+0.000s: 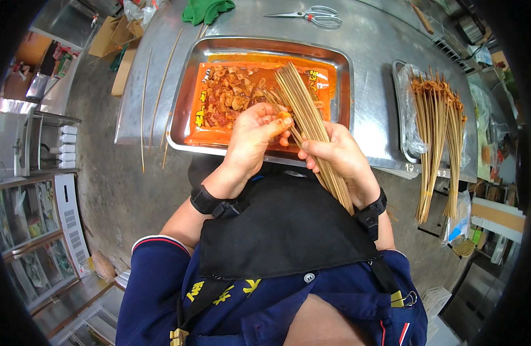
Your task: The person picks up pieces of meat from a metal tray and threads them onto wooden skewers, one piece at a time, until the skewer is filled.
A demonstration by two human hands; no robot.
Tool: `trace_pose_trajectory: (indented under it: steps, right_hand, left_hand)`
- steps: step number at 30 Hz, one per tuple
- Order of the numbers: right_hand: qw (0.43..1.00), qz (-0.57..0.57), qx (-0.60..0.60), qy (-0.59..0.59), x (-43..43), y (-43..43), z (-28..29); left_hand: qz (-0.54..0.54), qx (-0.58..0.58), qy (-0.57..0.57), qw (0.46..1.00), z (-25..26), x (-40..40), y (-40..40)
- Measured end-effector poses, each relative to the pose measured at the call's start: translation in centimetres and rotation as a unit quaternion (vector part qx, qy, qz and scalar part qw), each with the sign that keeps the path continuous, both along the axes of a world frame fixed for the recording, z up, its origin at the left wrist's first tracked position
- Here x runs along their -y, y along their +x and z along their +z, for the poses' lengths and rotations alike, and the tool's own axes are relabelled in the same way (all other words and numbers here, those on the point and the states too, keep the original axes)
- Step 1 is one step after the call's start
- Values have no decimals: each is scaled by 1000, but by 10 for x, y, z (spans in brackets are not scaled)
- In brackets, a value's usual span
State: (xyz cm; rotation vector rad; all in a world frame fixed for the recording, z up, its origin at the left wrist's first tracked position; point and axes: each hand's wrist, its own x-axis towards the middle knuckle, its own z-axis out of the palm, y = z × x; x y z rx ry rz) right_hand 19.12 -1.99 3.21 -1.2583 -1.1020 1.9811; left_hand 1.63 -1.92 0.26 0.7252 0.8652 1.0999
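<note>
A thick bundle of wooden skewers [306, 101] slants over the near right part of a steel tray, with my right hand [336, 153] closed around it. My left hand [263, 132] pinches a small sauce-coated piece of food [284, 115] beside the skewers, where some skewer tips show. Beneath both hands, the steel tray [354, 125] holds an orange printed plastic bag [194, 138] bearing writing. Cut pieces of seasoned meat [230, 93] in red sauce lie heaped on that bag. Both palms are partly hidden from view.
On the right, a second steel tray [398, 104] carries loaded skewers [434, 112] and clear plastic film [414, 134]; their stick ends overhang the table edge. Scissors [310, 16] and a green cloth [205, 11] lie at the back. Loose skewers [164, 86] rest to the left.
</note>
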Motion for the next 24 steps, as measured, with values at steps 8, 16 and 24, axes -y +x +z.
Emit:
trace_pose_trajectory:
  steps: [8,16,24]
  right_hand:
    - [1000,-1,-19,-15,2,2,1]
    - [999,3,-40,-2,1,0,-4]
    - [1000,-4,-12,-14,3,-1,-1]
  left_hand:
    - [46,27,30,998,-2,-5,-5]
    - [2,66,-40,997,5,-9,-15]
    - [-23,72,-43,996,-3,-9,-15]
